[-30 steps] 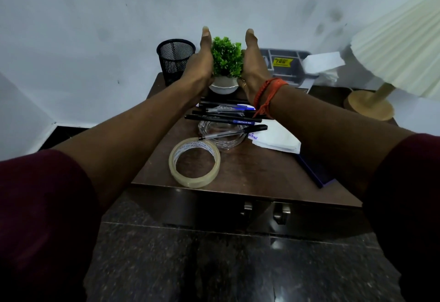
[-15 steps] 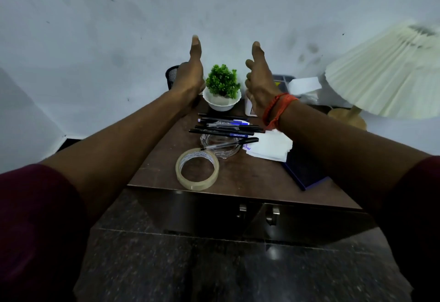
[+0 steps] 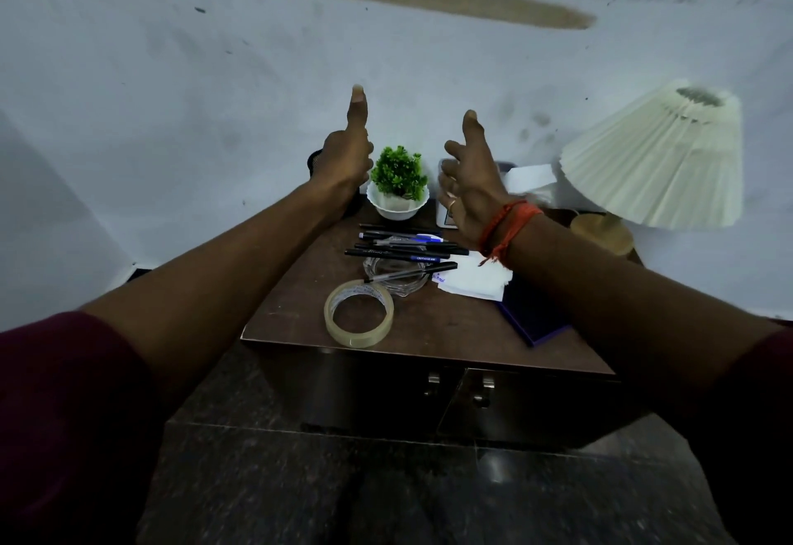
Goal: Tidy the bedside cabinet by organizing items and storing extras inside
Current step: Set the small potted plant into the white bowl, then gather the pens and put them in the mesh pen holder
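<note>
Both hands hang empty above the worktop: left hand loosely curled, right hand spread wide, flanking the potted plant. Pens, tape roll, and papers lie scattered; the cabinet doors stay shut. Tidying looks barely begun.

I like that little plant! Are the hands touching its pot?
Apart. The head view shows wall and cabinet between the potted plant and both the left hand and right hand.
</note>
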Demonstrator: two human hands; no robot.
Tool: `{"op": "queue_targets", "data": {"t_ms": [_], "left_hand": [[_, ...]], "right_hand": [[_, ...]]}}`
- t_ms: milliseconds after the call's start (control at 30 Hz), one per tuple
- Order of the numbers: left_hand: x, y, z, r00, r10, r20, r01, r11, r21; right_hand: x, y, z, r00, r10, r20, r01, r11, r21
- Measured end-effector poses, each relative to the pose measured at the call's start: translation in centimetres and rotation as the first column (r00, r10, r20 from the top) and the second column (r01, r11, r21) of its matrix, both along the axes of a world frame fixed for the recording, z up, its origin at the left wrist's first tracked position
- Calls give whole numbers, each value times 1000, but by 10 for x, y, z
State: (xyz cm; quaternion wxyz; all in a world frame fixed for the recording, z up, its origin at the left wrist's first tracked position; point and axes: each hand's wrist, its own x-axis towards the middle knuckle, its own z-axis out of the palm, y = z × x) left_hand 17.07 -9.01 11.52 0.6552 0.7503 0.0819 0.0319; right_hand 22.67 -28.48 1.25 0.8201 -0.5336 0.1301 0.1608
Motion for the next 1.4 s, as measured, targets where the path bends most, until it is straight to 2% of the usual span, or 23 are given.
{"op": "queue_targets", "data": {"t_ms": [67,167,400,500,633,700,1100,1233,1400], "left_hand": [[-3,-1,-7,999,-40,-3,40,997,61],[-12,-4,-17,997,-80,-24,83,980,180],[-30,-9,-43,973,-216,-82,231,896,379],[-33,-12,-55,954,-285,-94,291,801,523],[-38,-16,-63,919,-392,-35,286,603,745],[-38,-18,-68,903,-430,-27,274,526,805],[-31,-26,-88,889,-450,-77,259,358,897],[-31,-27,-93,894,-446,-46,222,352,909],[-30,-28,-96,900,-435,-21,191,352,916]], "right_hand": [[-53,26,51,999,-42,2,42,999,5],[-96,47,84,996,-60,68,66,994,-84],[-128,36,57,988,-149,-47,149,989,-2],[-138,32,45,967,-241,-82,243,970,23],[-145,30,26,936,-309,-170,322,945,53],[-147,31,17,923,-324,-207,341,938,55],[-137,40,-10,901,-322,-291,352,935,53],[-132,45,-13,901,-342,-268,370,927,61],[-123,48,-19,905,-360,-226,365,931,-18]]}}
